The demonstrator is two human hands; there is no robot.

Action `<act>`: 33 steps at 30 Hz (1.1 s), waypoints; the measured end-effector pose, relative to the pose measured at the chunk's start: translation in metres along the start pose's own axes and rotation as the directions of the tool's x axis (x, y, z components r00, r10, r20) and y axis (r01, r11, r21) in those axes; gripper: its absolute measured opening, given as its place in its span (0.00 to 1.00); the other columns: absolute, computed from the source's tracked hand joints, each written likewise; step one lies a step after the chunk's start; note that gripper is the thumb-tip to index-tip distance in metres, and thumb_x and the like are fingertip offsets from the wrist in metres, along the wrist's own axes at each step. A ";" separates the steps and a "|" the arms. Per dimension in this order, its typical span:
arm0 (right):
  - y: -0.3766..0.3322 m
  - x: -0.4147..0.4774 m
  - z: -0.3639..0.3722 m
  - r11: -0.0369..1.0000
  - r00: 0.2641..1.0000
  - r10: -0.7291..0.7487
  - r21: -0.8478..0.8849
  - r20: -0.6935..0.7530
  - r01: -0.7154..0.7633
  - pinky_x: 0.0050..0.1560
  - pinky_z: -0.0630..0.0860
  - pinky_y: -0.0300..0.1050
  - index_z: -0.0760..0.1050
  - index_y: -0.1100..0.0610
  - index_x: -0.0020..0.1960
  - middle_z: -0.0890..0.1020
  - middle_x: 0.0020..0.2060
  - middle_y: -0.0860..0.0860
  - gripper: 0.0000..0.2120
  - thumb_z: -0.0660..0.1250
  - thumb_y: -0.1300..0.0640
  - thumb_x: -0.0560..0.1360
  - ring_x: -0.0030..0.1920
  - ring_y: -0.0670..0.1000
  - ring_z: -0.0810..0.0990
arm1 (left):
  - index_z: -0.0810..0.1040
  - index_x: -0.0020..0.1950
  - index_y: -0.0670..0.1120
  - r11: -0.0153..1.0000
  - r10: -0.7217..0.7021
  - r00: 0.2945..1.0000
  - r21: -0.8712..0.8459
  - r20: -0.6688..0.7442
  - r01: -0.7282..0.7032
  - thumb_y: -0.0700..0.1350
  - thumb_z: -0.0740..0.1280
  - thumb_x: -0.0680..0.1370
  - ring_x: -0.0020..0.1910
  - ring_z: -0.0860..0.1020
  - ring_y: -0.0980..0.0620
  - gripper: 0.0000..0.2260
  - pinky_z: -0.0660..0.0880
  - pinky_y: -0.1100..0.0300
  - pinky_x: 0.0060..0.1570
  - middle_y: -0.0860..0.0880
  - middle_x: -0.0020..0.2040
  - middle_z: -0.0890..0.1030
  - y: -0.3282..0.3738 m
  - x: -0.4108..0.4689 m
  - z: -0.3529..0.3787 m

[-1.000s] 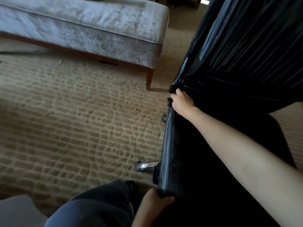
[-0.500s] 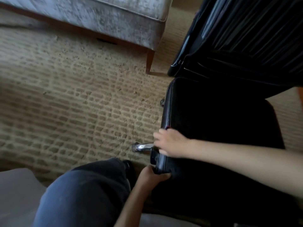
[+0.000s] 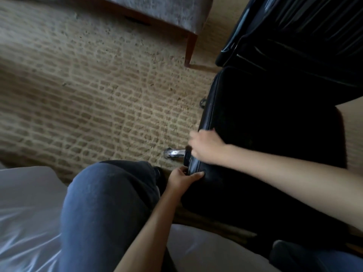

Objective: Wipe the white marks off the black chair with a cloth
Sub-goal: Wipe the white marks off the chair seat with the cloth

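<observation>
The black chair's seat (image 3: 275,124) fills the right side, and its ribbed backrest (image 3: 304,36) rises at the top right. My left hand (image 3: 180,178) grips the seat's near left corner, thumb on top. My right hand (image 3: 208,148) rests with curled fingers on the seat's left edge, just above that corner. No cloth shows under or around the right hand, and no white marks stand out on the dark leather.
A chrome chair leg (image 3: 174,153) sticks out onto the patterned tan carpet (image 3: 88,95). A grey upholstered bench (image 3: 176,10) with a wooden leg (image 3: 190,48) stands at the top. My knee in dark jeans (image 3: 110,203) and a pale cushion (image 3: 25,213) fill the bottom left.
My right hand has slid along the seat's left edge from the back corner by the backrest down to the near corner. The left hand has kept its grip. The view has tilted down.
</observation>
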State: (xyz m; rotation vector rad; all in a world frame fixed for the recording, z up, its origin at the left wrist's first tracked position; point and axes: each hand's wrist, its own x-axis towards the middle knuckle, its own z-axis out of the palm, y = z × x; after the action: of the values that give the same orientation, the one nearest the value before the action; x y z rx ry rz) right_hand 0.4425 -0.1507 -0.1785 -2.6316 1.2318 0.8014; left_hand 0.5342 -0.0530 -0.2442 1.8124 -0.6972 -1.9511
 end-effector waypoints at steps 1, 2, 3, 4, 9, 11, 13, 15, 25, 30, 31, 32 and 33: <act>-0.009 -0.010 0.003 0.997 0.997 -0.076 0.025 0.024 0.075 0.39 0.66 0.46 0.76 0.61 0.57 0.74 0.54 0.56 0.13 0.59 0.57 0.77 0.54 0.57 0.75 | 0.77 0.52 0.43 1.000 -0.008 1.000 -0.004 -0.018 0.008 0.50 0.76 0.69 0.44 0.81 0.52 0.17 0.79 0.59 0.47 0.46 0.48 0.82 -0.004 -0.005 0.002; -0.012 -0.015 0.006 0.991 0.991 -0.126 0.039 0.038 0.125 0.39 0.66 0.47 0.76 0.60 0.58 0.73 0.55 0.55 0.13 0.60 0.56 0.77 0.55 0.57 0.74 | 0.75 0.55 0.43 0.999 -0.036 0.999 0.004 -0.031 0.036 0.53 0.77 0.67 0.49 0.80 0.51 0.23 0.78 0.57 0.52 0.46 0.52 0.80 -0.012 -0.008 0.004; -0.009 -0.017 0.005 0.989 0.988 -0.144 0.036 0.050 0.142 0.40 0.66 0.46 0.75 0.59 0.59 0.73 0.55 0.55 0.14 0.60 0.55 0.78 0.56 0.57 0.73 | 0.73 0.59 0.43 0.996 -0.092 0.995 0.005 -0.022 0.092 0.59 0.77 0.63 0.55 0.78 0.50 0.33 0.76 0.54 0.57 0.46 0.57 0.78 -0.020 -0.012 0.005; -0.002 -0.011 0.004 0.992 0.991 -0.125 0.003 0.048 0.125 0.40 0.65 0.46 0.75 0.59 0.60 0.73 0.56 0.55 0.14 0.60 0.55 0.78 0.56 0.56 0.72 | 0.70 0.65 0.42 0.988 -0.154 0.988 -0.004 0.002 0.154 0.64 0.78 0.57 0.60 0.76 0.48 0.45 0.74 0.52 0.61 0.45 0.62 0.76 -0.029 -0.018 0.007; 0.031 0.040 -0.015 0.970 0.971 0.238 -0.058 0.026 -0.236 0.57 0.69 0.53 0.75 0.60 0.62 0.70 0.62 0.57 0.14 0.59 0.58 0.79 0.62 0.59 0.69 | 0.76 0.58 0.34 0.937 -0.284 0.959 -0.207 0.014 0.281 0.45 0.76 0.70 0.55 0.78 0.42 0.22 0.76 0.53 0.55 0.41 0.55 0.80 -0.054 -0.047 0.006; 0.016 0.037 -0.011 0.964 0.965 0.255 -0.096 0.061 -0.248 0.62 0.68 0.61 0.76 0.60 0.61 0.71 0.61 0.58 0.14 0.61 0.60 0.77 0.61 0.61 0.70 | 0.78 0.55 0.34 0.944 -0.262 0.963 -0.224 -0.063 0.242 0.43 0.75 0.71 0.53 0.79 0.42 0.18 0.76 0.55 0.49 0.40 0.53 0.81 -0.055 -0.046 0.007; -0.011 0.016 -0.002 0.978 0.984 0.158 -0.147 0.079 -0.145 0.61 0.69 0.62 0.76 0.61 0.60 0.72 0.59 0.58 0.14 0.61 0.61 0.76 0.59 0.61 0.72 | 0.77 0.55 0.32 0.950 -0.252 0.956 -0.227 -0.150 0.215 0.46 0.76 0.69 0.52 0.80 0.42 0.23 0.76 0.53 0.51 0.38 0.52 0.81 -0.059 -0.045 0.016; -0.040 -0.009 0.007 0.988 0.995 0.020 -0.152 0.097 -0.005 0.57 0.72 0.56 0.77 0.62 0.59 0.74 0.58 0.57 0.14 0.60 0.60 0.76 0.58 0.61 0.74 | 0.78 0.52 0.34 0.956 -0.240 0.943 -0.223 -0.229 0.189 0.49 0.76 0.69 0.50 0.79 0.44 0.22 0.76 0.52 0.51 0.42 0.49 0.81 -0.065 -0.048 0.023; -0.080 -0.028 0.024 0.936 0.944 -0.252 -0.194 0.213 0.294 0.52 0.68 0.46 0.78 0.56 0.58 0.76 0.58 0.53 0.14 0.59 0.54 0.79 0.59 0.56 0.73 | 0.80 0.54 0.38 0.952 -0.164 0.924 -0.299 -0.346 0.057 0.49 0.75 0.69 0.51 0.80 0.45 0.20 0.74 0.56 0.50 0.41 0.51 0.83 -0.082 -0.051 0.043; -0.010 0.019 0.004 0.984 0.994 0.060 -0.173 0.095 -0.043 0.60 0.65 0.51 0.76 0.55 0.62 0.75 0.60 0.56 0.15 0.60 0.52 0.78 0.61 0.57 0.70 | 0.78 0.57 0.38 0.906 -0.160 0.947 -0.422 -0.277 0.030 0.44 0.73 0.73 0.49 0.79 0.49 0.16 0.75 0.58 0.51 0.43 0.51 0.82 -0.076 -0.054 0.040; -0.002 0.023 0.005 0.981 0.993 0.099 -0.171 0.063 -0.087 0.61 0.64 0.52 0.76 0.54 0.62 0.74 0.61 0.56 0.15 0.59 0.52 0.79 0.62 0.58 0.69 | 0.78 0.58 0.38 0.905 -0.150 0.954 -0.425 -0.261 0.026 0.43 0.72 0.73 0.51 0.79 0.48 0.16 0.75 0.55 0.55 0.43 0.52 0.82 -0.078 -0.054 0.040; 0.001 0.024 0.006 0.978 0.990 0.136 -0.164 0.031 -0.129 0.62 0.64 0.52 0.76 0.54 0.63 0.73 0.61 0.56 0.15 0.59 0.52 0.79 0.63 0.58 0.68 | 0.78 0.59 0.39 0.906 -0.130 0.959 -0.423 -0.250 0.013 0.43 0.72 0.73 0.53 0.79 0.46 0.16 0.75 0.52 0.58 0.43 0.53 0.82 -0.078 -0.055 0.040; 0.001 0.022 0.007 0.975 0.986 0.164 -0.155 0.005 -0.161 0.62 0.63 0.53 0.76 0.54 0.62 0.72 0.61 0.56 0.15 0.59 0.53 0.79 0.63 0.58 0.68 | 0.78 0.59 0.39 0.910 -0.113 0.961 -0.414 -0.251 -0.001 0.42 0.72 0.73 0.53 0.79 0.46 0.16 0.75 0.50 0.59 0.42 0.53 0.82 -0.076 -0.055 0.039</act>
State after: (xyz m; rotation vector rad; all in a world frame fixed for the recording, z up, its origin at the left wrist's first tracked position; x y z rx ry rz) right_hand 0.4510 -0.1639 -0.1961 -2.6608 1.4515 0.9811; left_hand 0.5048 0.0443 -0.2438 1.7894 -0.1292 -1.6768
